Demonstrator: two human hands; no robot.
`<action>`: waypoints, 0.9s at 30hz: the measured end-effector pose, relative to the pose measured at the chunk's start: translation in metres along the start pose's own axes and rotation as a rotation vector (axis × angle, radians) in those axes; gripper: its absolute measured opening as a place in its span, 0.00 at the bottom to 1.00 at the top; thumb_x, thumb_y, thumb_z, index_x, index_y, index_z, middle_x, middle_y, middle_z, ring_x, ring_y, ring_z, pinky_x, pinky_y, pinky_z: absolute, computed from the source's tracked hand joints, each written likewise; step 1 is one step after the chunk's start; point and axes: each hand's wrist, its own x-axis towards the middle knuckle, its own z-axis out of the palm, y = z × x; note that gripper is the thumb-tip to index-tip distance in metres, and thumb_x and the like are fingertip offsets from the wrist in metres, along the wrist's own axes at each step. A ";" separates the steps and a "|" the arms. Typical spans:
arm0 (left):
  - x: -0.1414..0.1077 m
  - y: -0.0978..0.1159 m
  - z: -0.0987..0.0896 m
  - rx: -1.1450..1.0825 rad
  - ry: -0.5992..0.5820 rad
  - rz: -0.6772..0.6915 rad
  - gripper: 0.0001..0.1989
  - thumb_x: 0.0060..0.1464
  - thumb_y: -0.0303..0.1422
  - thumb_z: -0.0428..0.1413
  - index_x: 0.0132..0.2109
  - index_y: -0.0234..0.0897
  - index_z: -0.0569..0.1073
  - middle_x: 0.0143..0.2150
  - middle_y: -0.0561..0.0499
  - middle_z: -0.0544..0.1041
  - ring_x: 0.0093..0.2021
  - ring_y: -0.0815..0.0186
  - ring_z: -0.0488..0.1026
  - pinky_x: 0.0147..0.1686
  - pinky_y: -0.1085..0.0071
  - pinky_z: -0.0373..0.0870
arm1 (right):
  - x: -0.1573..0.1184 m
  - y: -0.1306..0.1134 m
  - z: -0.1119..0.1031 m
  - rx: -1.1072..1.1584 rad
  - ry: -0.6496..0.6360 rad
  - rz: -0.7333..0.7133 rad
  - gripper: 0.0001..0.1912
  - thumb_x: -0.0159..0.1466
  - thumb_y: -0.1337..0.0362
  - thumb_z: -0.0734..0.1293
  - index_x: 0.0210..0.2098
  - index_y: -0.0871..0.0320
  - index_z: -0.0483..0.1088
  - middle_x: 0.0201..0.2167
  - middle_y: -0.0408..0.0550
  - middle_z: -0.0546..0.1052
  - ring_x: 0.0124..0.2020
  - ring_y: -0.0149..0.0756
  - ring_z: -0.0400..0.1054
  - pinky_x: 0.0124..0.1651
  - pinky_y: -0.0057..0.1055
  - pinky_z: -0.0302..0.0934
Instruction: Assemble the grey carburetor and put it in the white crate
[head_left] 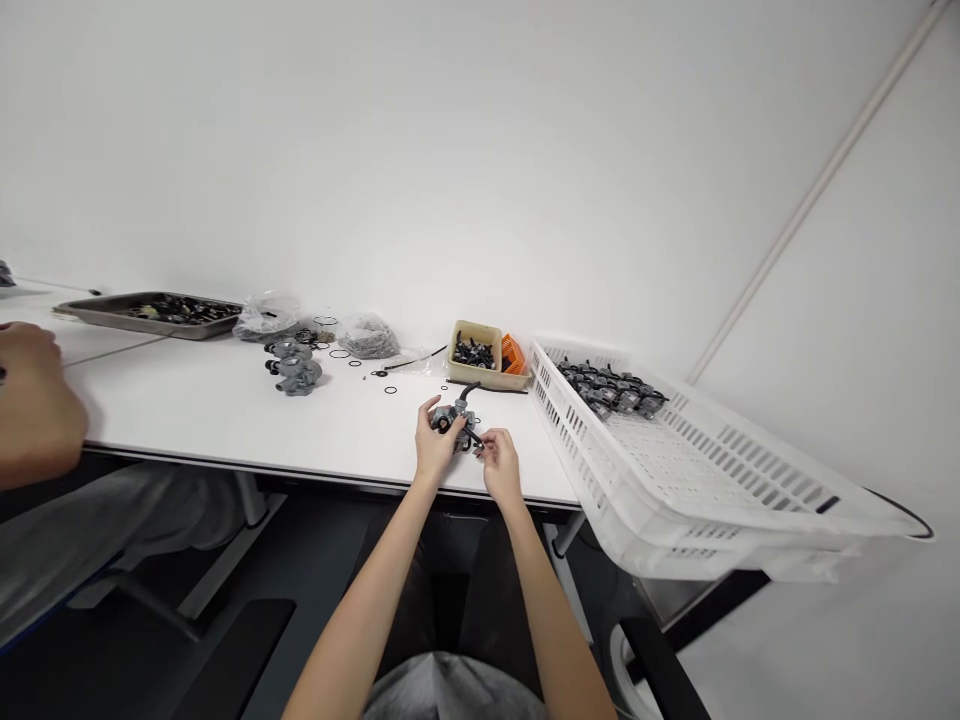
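My left hand (433,440) is closed around a grey metal carburetor (459,412) just above the front part of the white table. A short black rubber hose sticks up from its top. On the right side of the carburetor, my right hand (500,465) pinches the end of a thin black tube (474,436) that slants down from the body. The fingertips partly hide that end. Farther left on the table stand a couple of similar grey carburetors (294,370), close together.
A large white plastic crate (675,490) on the right holds several carburetors (615,388). Behind my hands are a beige bin (466,330) of black parts and an orange basket (513,352). Plastic bags (367,337), black rings (391,390) and a metal tray (112,312) lie leftward. A co-worker's arm (37,410) is far left.
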 end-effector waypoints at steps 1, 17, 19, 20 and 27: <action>0.000 0.000 0.000 -0.005 -0.012 -0.007 0.28 0.42 0.31 0.67 0.52 0.41 0.69 0.40 0.51 0.74 0.40 0.65 0.71 0.45 0.69 0.65 | 0.001 0.001 -0.001 0.023 -0.008 0.007 0.07 0.58 0.68 0.58 0.33 0.54 0.66 0.39 0.47 0.66 0.33 0.34 0.68 0.38 0.35 0.66; -0.002 0.002 0.001 -0.091 -0.079 -0.098 0.29 0.42 0.35 0.67 0.52 0.43 0.68 0.39 0.52 0.74 0.39 0.66 0.73 0.43 0.68 0.69 | 0.004 0.009 -0.003 0.121 -0.019 0.089 0.03 0.56 0.64 0.64 0.31 0.54 0.68 0.31 0.44 0.73 0.34 0.37 0.70 0.41 0.37 0.66; -0.002 0.002 0.001 -0.092 -0.073 -0.104 0.29 0.42 0.35 0.67 0.52 0.43 0.68 0.39 0.52 0.74 0.39 0.66 0.73 0.44 0.68 0.69 | 0.004 0.009 -0.003 0.108 -0.004 0.080 0.02 0.55 0.64 0.65 0.30 0.54 0.69 0.33 0.45 0.73 0.37 0.38 0.69 0.44 0.37 0.66; -0.002 0.002 0.001 -0.091 -0.070 -0.105 0.28 0.42 0.36 0.67 0.52 0.44 0.68 0.39 0.52 0.73 0.40 0.66 0.73 0.44 0.68 0.69 | 0.005 0.009 -0.003 0.104 -0.002 0.077 0.02 0.55 0.64 0.66 0.29 0.54 0.70 0.33 0.45 0.73 0.38 0.39 0.69 0.45 0.37 0.65; 0.000 -0.002 -0.001 -0.063 -0.076 -0.124 0.29 0.45 0.37 0.65 0.55 0.43 0.66 0.34 0.54 0.72 0.35 0.67 0.71 0.40 0.69 0.69 | 0.007 0.008 -0.005 0.146 -0.014 0.124 0.05 0.53 0.64 0.69 0.30 0.55 0.71 0.42 0.50 0.72 0.44 0.42 0.68 0.44 0.38 0.66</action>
